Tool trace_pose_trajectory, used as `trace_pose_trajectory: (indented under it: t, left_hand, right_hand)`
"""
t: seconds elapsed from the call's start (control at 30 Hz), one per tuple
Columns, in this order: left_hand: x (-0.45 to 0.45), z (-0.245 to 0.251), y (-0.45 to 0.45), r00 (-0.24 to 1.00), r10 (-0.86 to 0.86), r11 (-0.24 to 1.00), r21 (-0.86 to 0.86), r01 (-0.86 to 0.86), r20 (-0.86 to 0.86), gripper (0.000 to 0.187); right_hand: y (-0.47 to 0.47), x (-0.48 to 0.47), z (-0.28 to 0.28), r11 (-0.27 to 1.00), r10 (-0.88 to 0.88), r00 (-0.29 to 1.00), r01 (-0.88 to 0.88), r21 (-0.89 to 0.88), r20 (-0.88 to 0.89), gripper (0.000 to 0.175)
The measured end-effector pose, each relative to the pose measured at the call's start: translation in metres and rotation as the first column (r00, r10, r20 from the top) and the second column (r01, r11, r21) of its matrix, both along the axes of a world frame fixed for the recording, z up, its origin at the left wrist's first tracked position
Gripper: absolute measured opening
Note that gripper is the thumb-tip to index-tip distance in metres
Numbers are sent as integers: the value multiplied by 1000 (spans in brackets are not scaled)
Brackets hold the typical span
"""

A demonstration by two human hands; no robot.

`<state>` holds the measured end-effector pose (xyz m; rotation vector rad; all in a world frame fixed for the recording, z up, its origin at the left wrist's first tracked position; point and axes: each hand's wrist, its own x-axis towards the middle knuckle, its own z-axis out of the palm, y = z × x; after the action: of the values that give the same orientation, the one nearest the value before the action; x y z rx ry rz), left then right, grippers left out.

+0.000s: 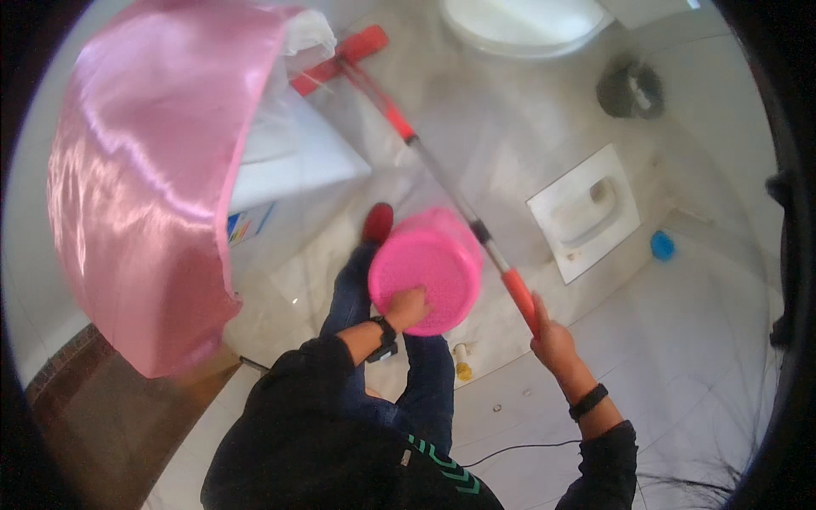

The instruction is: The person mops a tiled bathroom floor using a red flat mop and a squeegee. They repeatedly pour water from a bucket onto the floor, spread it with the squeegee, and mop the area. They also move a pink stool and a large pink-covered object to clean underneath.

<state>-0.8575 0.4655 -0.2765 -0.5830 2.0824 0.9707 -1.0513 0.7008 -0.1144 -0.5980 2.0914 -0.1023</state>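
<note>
My right hand [553, 343] is closed around the red grip of a long-handled floor tool [446, 182], a mop or squeegee. Its metal pole slants up and left to a red crosswise head [366, 43], which lies beside a white cabinet-like box. My left hand [408, 308] is over the round face of a pink plastic tub or bucket [446, 271], its fingers at the surface. Whether they grip it cannot be told, as the fingertips are partly hidden. The tub sits in front of my legs, close to the red shoe [378, 222].
A squat toilet [593, 210] is set in the floor at right, with a blue round object [662, 245] beyond it. A dark bin [628, 89] and white basin [529, 25] stand farther up. Pink satin-like cloth [159, 178] hangs at left; a yellow-tipped pipe [463, 363] is low centre.
</note>
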Motion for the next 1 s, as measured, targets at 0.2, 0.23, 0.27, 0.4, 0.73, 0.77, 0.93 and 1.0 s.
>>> trace_pose_trajectory:
  t: [0.2, 0.23, 0.27, 0.4, 0.73, 0.77, 0.93, 1.0]
  left_hand:
    - [34, 69, 25, 992, 115, 993, -26, -116, -46, 45]
    - [38, 76, 29, 987, 145, 988, -34, -148, -63, 46]
    - [41, 81, 33, 983, 168, 985, -25, -170, -79, 47]
    - [49, 103, 40, 920, 381, 909, 145, -391, 89, 47]
    - [-17, 157, 17, 652, 718, 555, 364, -748, 243, 25]
    - [-32, 161, 10, 643, 734, 545, 375, -750, 220, 24]
    - [-109, 173, -40, 626, 767, 565, 313, -763, 141, 21]
    - [-143, 170, -63, 628, 775, 579, 315, -752, 74, 20]
  right_hand:
    - [135, 28, 90, 965, -26, 997, 44, 258, -73, 81]
    - [157, 36, 108, 962, -23, 997, 43, 269, -77, 81]
    - [178, 44, 126, 949, -14, 997, 37, 313, -76, 80]
    - [255, 79, 197, 931, 12, 993, 32, 365, -115, 81]
    - [343, 164, 256, 855, -36, 987, 112, 506, -158, 84]
    - [332, 177, 242, 826, -72, 987, 139, 547, -142, 84]
    - [252, 181, 168, 928, -176, 963, 232, 292, -206, 74]
    - [227, 152, 140, 942, -212, 956, 255, 217, -201, 71]
